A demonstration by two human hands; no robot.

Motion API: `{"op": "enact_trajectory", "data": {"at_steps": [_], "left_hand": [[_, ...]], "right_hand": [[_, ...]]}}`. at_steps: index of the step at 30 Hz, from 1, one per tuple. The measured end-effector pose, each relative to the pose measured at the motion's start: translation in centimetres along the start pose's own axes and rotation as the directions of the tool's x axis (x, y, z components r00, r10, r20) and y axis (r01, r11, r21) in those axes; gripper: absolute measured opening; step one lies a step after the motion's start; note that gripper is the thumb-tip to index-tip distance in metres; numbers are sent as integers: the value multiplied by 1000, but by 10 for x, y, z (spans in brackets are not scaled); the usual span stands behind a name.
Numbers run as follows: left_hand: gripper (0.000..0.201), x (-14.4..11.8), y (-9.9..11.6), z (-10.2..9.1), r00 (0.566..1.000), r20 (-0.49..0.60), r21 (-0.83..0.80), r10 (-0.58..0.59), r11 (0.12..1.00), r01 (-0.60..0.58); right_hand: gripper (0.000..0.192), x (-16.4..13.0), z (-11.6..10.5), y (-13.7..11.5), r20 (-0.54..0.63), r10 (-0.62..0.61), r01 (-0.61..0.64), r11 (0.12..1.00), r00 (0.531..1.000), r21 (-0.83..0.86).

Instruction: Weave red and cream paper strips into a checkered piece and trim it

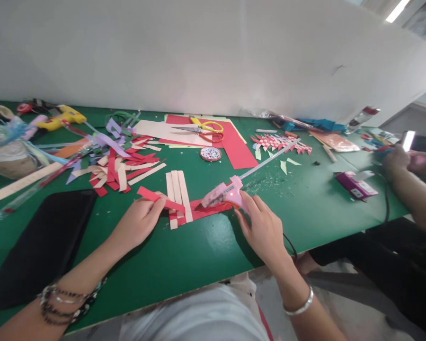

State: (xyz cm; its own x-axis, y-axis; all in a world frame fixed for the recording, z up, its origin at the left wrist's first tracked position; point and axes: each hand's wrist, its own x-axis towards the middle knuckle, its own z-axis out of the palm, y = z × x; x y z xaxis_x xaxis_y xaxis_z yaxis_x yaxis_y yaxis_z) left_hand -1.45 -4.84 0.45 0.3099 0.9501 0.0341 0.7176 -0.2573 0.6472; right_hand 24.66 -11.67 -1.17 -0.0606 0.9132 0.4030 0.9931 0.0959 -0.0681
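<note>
Left hand [144, 219] pinches red strip [174, 205] midway, tip over cream strips [178, 187] near front edge of counter [206, 255]; right hand [262, 225] curls round glue gun [223, 194], apparently for aiming along red base [209, 212].

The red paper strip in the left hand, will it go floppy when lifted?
The narrow red paper strip is probably very light, being so thin. It likely stays fairly straight, since it looks unbent in the left hand.

Nearside room, glue gun [224, 193] beyond
</note>
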Motion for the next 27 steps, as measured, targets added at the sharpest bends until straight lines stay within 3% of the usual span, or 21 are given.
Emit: {"op": "enact_trajectory", "data": {"at_steps": [20, 27], "left_hand": [[49, 1, -3, 1, 999, 51, -20, 1, 1000, 0], [47, 1, 0, -1, 1000, 8, -9, 11, 1000, -11]], "right_hand": [[34, -5, -7, 30, -1, 87, -87, 992, 996, -89], [34, -8, -8, 41, 4, 134, -132, 984, 991, -120]]}}
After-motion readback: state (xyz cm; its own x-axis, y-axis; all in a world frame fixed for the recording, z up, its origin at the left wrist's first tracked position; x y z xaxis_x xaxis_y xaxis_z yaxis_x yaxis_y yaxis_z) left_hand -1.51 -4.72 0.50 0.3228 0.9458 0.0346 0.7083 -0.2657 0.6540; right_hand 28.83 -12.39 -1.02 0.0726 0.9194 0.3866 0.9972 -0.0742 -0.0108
